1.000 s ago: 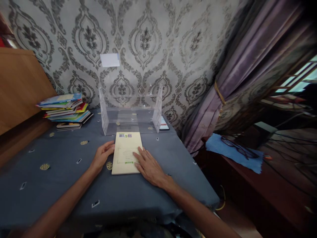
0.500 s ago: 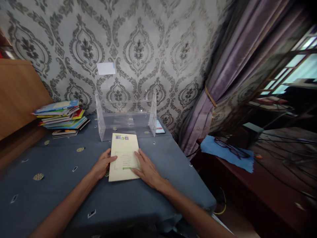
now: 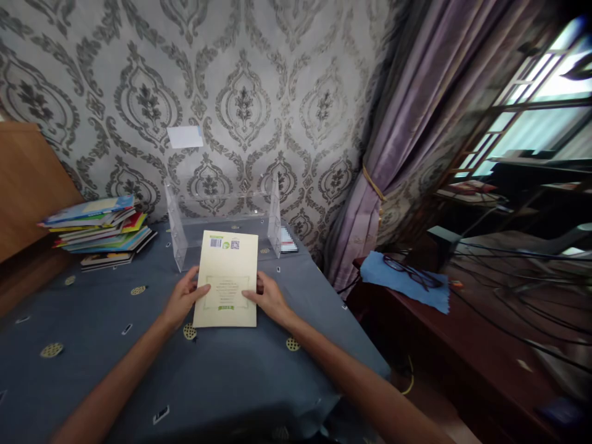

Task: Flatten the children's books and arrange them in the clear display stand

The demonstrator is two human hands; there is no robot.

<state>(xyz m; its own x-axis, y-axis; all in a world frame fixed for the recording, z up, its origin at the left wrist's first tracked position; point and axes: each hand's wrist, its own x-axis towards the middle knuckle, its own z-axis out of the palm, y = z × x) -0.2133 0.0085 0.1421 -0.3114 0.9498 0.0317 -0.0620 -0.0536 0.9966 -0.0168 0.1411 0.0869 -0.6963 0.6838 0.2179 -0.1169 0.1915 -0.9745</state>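
A cream-coloured book (image 3: pixel 229 262) is held up over the table, its barcode and small printed squares at the far end and a green-framed text box nearer to me. My left hand (image 3: pixel 182 299) grips its left edge, thumb on the cover and fingers behind. On the opposite edge my right hand (image 3: pixel 271 299) pinches it the same way. The undersides, with most fingers, are hidden. Just beyond the book stands a clear acrylic rack (image 3: pixel 272 219) with stepped side panels, partly covered by the book.
A messy stack of books (image 3: pixel 102 228) sits at the left beside a wooden panel (image 3: pixel 32 179). Behind the rack's right side lies a striped item (image 3: pixel 289 239). Glasses (image 3: pixel 411 271) rest on a blue cloth (image 3: pixel 377 274) on a dark red desk with tangled cables (image 3: pixel 504 277).
The book has been raised and tilted up toward me. My right hand has shifted from lying across its cover to gripping its right edge. The view has turned slightly right.
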